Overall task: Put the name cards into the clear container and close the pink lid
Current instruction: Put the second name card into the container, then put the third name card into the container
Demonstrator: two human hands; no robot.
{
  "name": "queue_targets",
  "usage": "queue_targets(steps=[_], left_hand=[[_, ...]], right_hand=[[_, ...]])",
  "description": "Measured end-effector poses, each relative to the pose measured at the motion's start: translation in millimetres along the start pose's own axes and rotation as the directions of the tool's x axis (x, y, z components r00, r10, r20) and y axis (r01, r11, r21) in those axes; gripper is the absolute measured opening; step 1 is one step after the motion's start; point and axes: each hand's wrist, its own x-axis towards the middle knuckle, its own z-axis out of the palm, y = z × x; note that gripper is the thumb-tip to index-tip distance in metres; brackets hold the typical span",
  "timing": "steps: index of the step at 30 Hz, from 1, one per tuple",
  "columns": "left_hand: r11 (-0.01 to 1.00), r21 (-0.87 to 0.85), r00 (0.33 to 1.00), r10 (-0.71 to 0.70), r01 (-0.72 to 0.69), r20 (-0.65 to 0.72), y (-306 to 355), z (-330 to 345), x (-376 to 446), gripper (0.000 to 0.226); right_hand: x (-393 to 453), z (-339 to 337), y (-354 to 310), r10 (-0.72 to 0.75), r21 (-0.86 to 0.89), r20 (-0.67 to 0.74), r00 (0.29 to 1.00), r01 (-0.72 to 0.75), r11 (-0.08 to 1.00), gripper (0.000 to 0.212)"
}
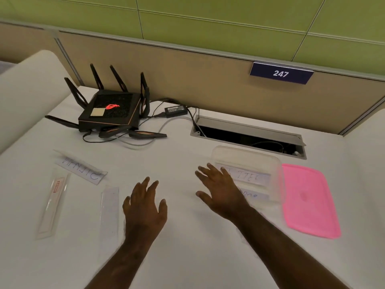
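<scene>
A clear container (277,163) stands on the white table at the right, with two name cards (248,178) lying inside it. The pink lid (308,199) lies flat just right of the container. Three more name cards rest on the table at the left: one with handwriting (81,170), one with a red mark (53,203), and a plain one (109,213). My left hand (143,205) hovers open over the table, right of the plain card. My right hand (220,190) is open beside the container's left edge, holding nothing.
A black router (110,111) with several antennas, its power brick (176,110) and cables sit at the back left. An open cable slot (248,136) lies in the table behind the container. A beige partition runs along the back, bearing a sign "247".
</scene>
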Motion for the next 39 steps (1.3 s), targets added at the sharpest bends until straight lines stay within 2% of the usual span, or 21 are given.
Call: queue_targets(steps=[6, 10, 16, 19, 24, 27, 31, 37, 39], left_hand=[[0.960, 0.216, 0.976, -0.198, 0.176, 0.085, -78.9, 1.0, -43.0, 0.079], [0.946, 0.237, 0.963, -0.250, 0.221, 0.103, -105.1, 1.3, -64.5, 0.083], [0.951, 0.184, 0.949, -0.278, 0.250, 0.150, -124.4, -0.9, -78.4, 0.084], [0.945, 0.120, 0.916, -0.325, 0.304, 0.237, -132.3, -0.4, -74.9, 0.077], [0.855, -0.054, 0.839, -0.491, 0.516, 0.235, -132.5, -6.7, -63.7, 0.053], [0.820, -0.149, 0.822, -0.507, 0.553, 0.259, -127.4, -20.4, -56.0, 0.041], [0.751, -0.340, 0.821, -0.481, 0.566, 0.307, -117.9, -49.2, -43.8, 0.039], [0.696, -0.545, 0.864, -0.229, 0.467, 0.448, -94.4, -100.0, -22.2, 0.026], [0.696, -0.576, 0.864, -0.129, 0.428, 0.486, -87.3, -113.6, -14.1, 0.032]], right_hand=[[28.4, 61.0, -64.5, -0.053, -0.127, 0.155, 0.986, 0.073, 0.989, 0.078], [45.3, 92.6, -112.5, -0.159, -0.145, 0.221, 0.962, 0.194, 0.970, 0.078], [63.6, 127.7, -170.7, -0.306, -0.033, 0.348, 0.886, 0.337, 0.941, 0.082], [70.7, 136.2, -184.0, -0.335, -0.018, 0.359, 0.871, 0.366, 0.931, 0.082], [78.9, 138.9, -186.6, -0.329, 0.003, 0.370, 0.869, 0.353, 0.936, 0.083], [81.1, 135.8, -181.5, -0.332, 0.013, 0.347, 0.877, 0.349, 0.937, 0.087], [82.9, 121.6, -167.0, -0.345, 0.063, 0.238, 0.908, 0.340, 0.938, 0.087], [86.1, 84.8, -127.4, -0.330, 0.067, -0.051, 0.943, 0.333, 0.941, 0.083], [87.7, 68.7, -111.3, -0.308, 0.039, -0.092, 0.947, 0.312, 0.949, 0.083]])
